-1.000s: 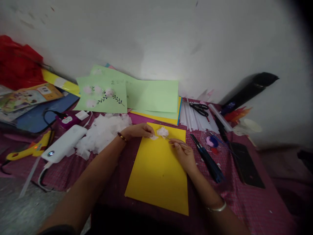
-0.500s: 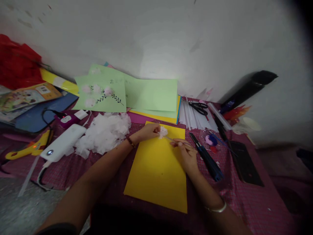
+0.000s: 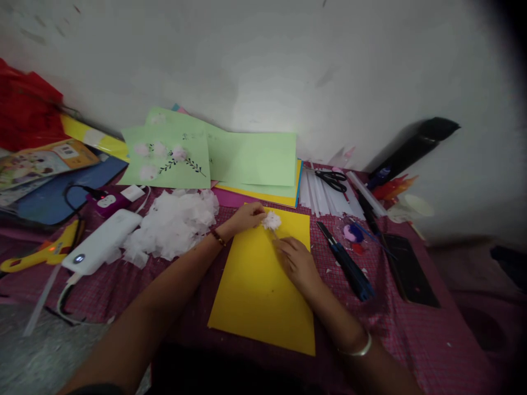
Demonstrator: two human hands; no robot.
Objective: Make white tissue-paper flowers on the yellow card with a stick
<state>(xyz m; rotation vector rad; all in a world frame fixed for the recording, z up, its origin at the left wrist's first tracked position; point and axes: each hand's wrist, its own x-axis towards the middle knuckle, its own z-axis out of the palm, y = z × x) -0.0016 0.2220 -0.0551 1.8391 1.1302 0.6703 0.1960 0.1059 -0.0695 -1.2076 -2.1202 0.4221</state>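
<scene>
A ruffled white paper flower (image 3: 272,220) is over the top part of a yellow sheet (image 3: 263,296). At its left edge my left hand (image 3: 247,218) pinches with closed fingertips, touching the petals. My right hand (image 3: 300,264) is just below and to the right of the flower, over the sheet, its fingers curled together. A thin stick (image 3: 274,235) shows between its fingertips and the flower; the hand hides the rest. Left of the sheet lies a heap of thin white paper pieces (image 3: 173,222).
A blue utility knife (image 3: 349,269) with its blade out lies right of the sheet, near a phone (image 3: 409,269) and scissors (image 3: 331,179). Green cards (image 3: 255,159) lean on the wall. A white power bank (image 3: 102,241) and yellow glue gun (image 3: 45,252) are at left.
My right hand has turned and moved left and down, and the stick's long rear part no longer shows. My left hand has shifted slightly left, leaving more of the flower visible.
</scene>
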